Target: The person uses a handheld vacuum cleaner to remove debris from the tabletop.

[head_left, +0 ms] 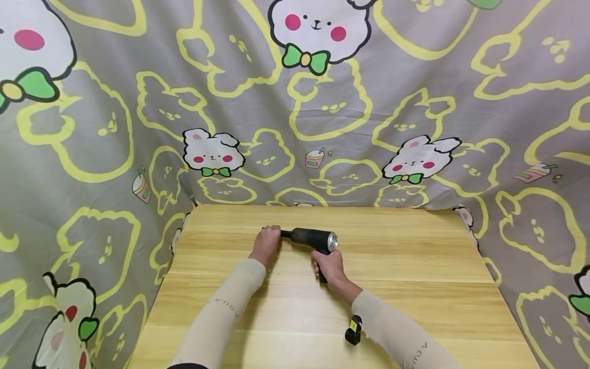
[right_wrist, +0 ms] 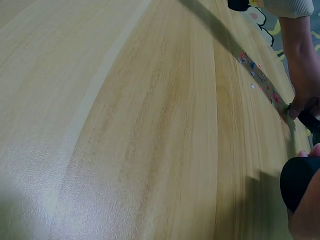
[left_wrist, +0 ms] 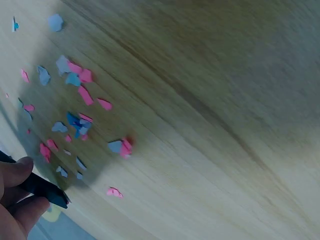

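A black handheld vacuum cleaner (head_left: 311, 238) with a silver end cap is held over the wooden table. My right hand (head_left: 332, 264) grips its handle, whose dark rounded end (right_wrist: 297, 182) shows in the right wrist view. At the front, my left hand (head_left: 266, 244) holds the narrow nozzle (left_wrist: 45, 189), thumb and fingers around it. The nozzle's tip is close to the tabletop, beside small pink and blue paper scraps (left_wrist: 85, 95). These scraps lie scattered in a loose patch in the left wrist view; the left hand and arm hide them in the head view.
The wooden table (head_left: 415, 307) has a light plank pattern. Grey cloth (head_left: 258, 113) printed with cartoon rabbits hangs around its back and sides. A small black wrist camera (head_left: 354, 330) sticks out from the right sleeve.
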`<act>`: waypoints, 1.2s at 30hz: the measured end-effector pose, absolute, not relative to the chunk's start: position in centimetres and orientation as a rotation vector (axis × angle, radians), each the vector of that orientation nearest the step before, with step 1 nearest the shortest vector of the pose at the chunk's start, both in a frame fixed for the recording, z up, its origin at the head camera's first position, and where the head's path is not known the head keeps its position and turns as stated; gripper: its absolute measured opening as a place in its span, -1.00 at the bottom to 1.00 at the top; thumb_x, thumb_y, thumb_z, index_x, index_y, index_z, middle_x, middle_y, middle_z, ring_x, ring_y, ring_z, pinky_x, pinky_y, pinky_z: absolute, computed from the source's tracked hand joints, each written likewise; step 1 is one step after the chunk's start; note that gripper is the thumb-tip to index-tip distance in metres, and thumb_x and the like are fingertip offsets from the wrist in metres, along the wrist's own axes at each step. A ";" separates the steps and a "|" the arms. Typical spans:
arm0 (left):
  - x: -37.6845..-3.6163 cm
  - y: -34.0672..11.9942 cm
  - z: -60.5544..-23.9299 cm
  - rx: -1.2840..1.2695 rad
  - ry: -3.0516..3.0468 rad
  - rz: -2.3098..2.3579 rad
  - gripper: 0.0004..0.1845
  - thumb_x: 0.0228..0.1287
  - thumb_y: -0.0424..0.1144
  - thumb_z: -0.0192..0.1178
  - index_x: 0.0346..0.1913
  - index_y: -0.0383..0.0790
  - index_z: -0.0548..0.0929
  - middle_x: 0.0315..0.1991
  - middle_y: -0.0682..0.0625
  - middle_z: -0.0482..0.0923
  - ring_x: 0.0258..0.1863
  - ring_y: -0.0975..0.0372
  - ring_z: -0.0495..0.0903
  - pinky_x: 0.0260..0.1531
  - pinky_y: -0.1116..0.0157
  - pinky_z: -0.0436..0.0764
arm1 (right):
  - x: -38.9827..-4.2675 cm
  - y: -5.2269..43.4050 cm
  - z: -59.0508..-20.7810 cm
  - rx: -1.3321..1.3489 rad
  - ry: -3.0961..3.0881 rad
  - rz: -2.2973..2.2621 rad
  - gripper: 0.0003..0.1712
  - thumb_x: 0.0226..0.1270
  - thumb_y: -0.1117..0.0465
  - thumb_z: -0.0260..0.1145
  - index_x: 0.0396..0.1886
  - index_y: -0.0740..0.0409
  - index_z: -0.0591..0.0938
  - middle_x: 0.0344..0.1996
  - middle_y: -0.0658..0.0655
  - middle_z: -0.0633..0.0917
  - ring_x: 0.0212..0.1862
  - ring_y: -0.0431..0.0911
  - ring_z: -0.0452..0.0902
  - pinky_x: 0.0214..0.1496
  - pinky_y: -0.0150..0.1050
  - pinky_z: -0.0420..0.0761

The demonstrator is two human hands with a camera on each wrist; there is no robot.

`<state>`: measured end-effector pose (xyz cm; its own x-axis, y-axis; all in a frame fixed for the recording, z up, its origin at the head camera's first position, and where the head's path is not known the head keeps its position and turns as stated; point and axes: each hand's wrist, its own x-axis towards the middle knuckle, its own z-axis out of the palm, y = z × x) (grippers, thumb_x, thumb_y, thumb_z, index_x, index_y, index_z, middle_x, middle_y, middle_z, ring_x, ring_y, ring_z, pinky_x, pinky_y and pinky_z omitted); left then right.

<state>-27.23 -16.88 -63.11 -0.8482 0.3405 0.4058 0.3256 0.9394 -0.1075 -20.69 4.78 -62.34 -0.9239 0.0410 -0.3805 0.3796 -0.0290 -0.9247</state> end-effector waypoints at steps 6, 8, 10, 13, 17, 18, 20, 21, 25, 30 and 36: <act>-27.8 -17.0 -63.1 -0.485 -2.732 0.017 -0.85 0.17 -0.65 0.34 -0.31 -0.38 0.72 -0.44 -0.19 0.75 -0.49 0.05 0.78 -0.53 0.26 0.76 | -20.9 4.6 -62.4 0.459 2.028 -2.048 -0.81 0.24 0.23 0.36 -0.30 0.26 0.56 -0.69 0.11 0.61 -0.71 -0.12 0.49 -0.61 -0.22 0.61; -28.0 -17.3 -63.0 -0.496 -2.743 0.003 -0.85 0.16 -0.66 0.33 -0.32 -0.38 0.70 -0.45 -0.20 0.74 -0.50 0.03 0.78 -0.53 0.26 0.76 | -21.1 4.5 -62.4 0.457 2.040 -2.041 -0.82 0.24 0.23 0.34 -0.37 0.26 0.57 -0.70 0.12 0.61 -0.71 -0.12 0.49 -0.61 -0.22 0.60; -28.3 -17.6 -63.0 -0.521 -2.751 -0.001 -0.85 0.17 -0.66 0.33 -0.34 -0.38 0.69 -0.46 -0.20 0.74 -0.51 0.03 0.78 -0.53 0.27 0.76 | -21.3 4.5 -62.3 0.457 2.040 -2.033 -0.81 0.23 0.22 0.34 -0.44 0.27 0.58 -0.71 0.12 0.61 -0.71 -0.12 0.49 -0.61 -0.23 0.60; -28.6 -18.2 -62.6 -0.583 -2.767 -0.010 -0.86 0.21 -0.65 0.31 -0.35 -0.37 0.69 -0.47 -0.20 0.74 -0.53 0.02 0.78 -0.54 0.27 0.76 | -21.8 4.6 -62.1 0.458 2.010 -2.036 -0.80 0.22 0.23 0.34 -0.47 0.28 0.57 -0.72 0.10 0.60 -0.71 -0.12 0.47 -0.63 -0.23 0.58; -29.2 -19.0 -61.6 -0.670 -2.860 -0.068 -0.82 0.26 -0.63 0.29 -0.20 -0.34 0.76 -0.36 -0.21 0.80 -0.43 0.01 0.81 -0.40 0.25 0.80 | -22.7 5.2 -61.5 0.445 1.980 -2.013 -0.81 0.21 0.23 0.35 -0.44 0.27 0.56 -0.71 0.08 0.58 -0.70 -0.12 0.45 -0.63 -0.23 0.59; -29.4 -19.2 -61.3 -0.686 -2.894 -0.090 -0.78 0.28 -0.62 0.28 -0.13 -0.32 0.78 -0.30 -0.22 0.81 -0.38 0.00 0.82 -0.33 0.24 0.81 | -23.0 5.4 -61.4 0.438 1.975 -2.004 -0.81 0.20 0.23 0.35 -0.42 0.27 0.57 -0.71 0.08 0.58 -0.71 -0.13 0.44 -0.63 -0.23 0.60; -29.8 -19.5 -60.8 -0.707 -2.967 -0.125 -0.71 0.31 -0.59 0.27 0.00 -0.27 0.79 -0.19 -0.22 0.82 -0.26 -0.01 0.83 -0.20 0.23 0.82 | -23.6 5.8 -61.0 0.413 1.973 -1.979 -0.82 0.20 0.23 0.37 -0.36 0.25 0.56 -0.70 0.06 0.58 -0.71 -0.14 0.44 -0.62 -0.24 0.61; -30.0 -19.7 -60.5 -0.715 -2.996 -0.140 -0.70 0.33 -0.57 0.27 0.03 -0.25 0.79 -0.15 -0.21 0.82 -0.21 -0.01 0.83 -0.14 0.22 0.81 | -24.0 6.0 -60.8 0.400 1.972 -1.966 -0.81 0.20 0.23 0.37 -0.34 0.25 0.56 -0.70 0.05 0.58 -0.71 -0.15 0.44 -0.62 -0.25 0.60; -30.7 -20.1 -59.7 -0.708 -3.092 -0.261 -0.72 0.33 -0.41 0.33 0.07 -0.21 0.80 -0.07 -0.18 0.82 -0.09 -0.02 0.81 0.01 0.16 0.78 | -25.2 6.6 -59.9 0.334 1.995 -1.896 -0.78 0.20 0.23 0.37 -0.29 0.31 0.57 -0.72 0.03 0.56 -0.72 -0.16 0.44 -0.62 -0.26 0.59; -31.2 -20.5 -58.9 -0.726 -3.162 -0.386 -0.78 0.25 -0.26 0.43 -0.06 -0.20 0.84 -0.13 -0.13 0.83 -0.10 0.01 0.80 0.00 0.14 0.77 | -26.3 7.2 -58.5 0.262 2.038 -1.789 -0.64 0.29 0.18 0.35 -0.16 0.46 0.60 -0.73 0.04 0.57 -0.73 -0.18 0.42 -0.61 -0.25 0.58; -31.7 -20.7 -58.3 -0.778 -3.181 -0.440 -0.85 0.19 -0.18 0.47 -0.25 -0.17 0.87 -0.23 -0.04 0.84 -0.21 0.07 0.78 -0.09 0.15 0.74 | -27.6 7.8 -57.0 0.216 2.056 -1.701 -0.55 0.39 0.14 0.34 0.01 0.48 0.56 -0.70 0.05 0.56 -0.72 -0.19 0.40 -0.60 -0.26 0.54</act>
<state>-31.74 -20.65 -58.34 -0.8765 0.4722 -0.0934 0.4291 0.8545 0.2927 -27.64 7.77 -57.03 -0.8817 -0.1673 -0.4411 0.4020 0.2231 -0.8881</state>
